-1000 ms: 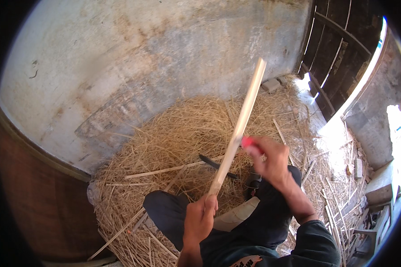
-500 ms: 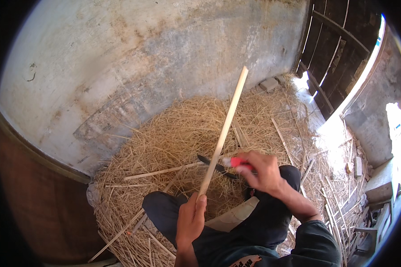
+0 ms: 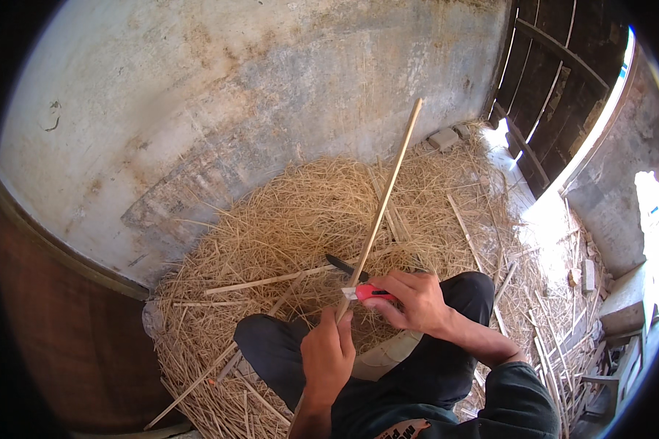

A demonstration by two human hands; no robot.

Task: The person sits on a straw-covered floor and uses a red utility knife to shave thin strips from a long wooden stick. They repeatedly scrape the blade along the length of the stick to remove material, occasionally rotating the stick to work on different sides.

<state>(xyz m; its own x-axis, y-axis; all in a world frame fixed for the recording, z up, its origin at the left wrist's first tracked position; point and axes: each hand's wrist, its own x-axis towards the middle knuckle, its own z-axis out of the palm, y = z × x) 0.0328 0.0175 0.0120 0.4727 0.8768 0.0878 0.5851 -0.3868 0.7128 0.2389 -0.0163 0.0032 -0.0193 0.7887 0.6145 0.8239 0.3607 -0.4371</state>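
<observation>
The left hand (image 3: 328,356) is closed around the lower end of a long, thin, pale wooden strip (image 3: 386,197), held up slantwise over the near half of the bed of dry yellow straw (image 3: 307,190), its free tip standing in front of the stained grey wall (image 3: 234,110) past the straw's far edge. The right hand (image 3: 419,301) grips a red-handled cutter with a short silvery blade (image 3: 373,292), which lies across the strip just above the left thumb. The likeliest mishap, I judge, is a cut to that thumb: with so little wood between blade and skin, a skid on smooth grain could reach it, though which way the edge faces is too small to tell. Digging in too deep might split so slender a piece, and its long unsupported upper end could twist in a one-handed hold. A slip could also carry the blade toward the dark-trousered legs (image 3: 263,347) folded below. The long, black-bladed knife (image 3: 337,262) lying loose in the straw, well in from the far edge, could nick a shifting foot.
</observation>
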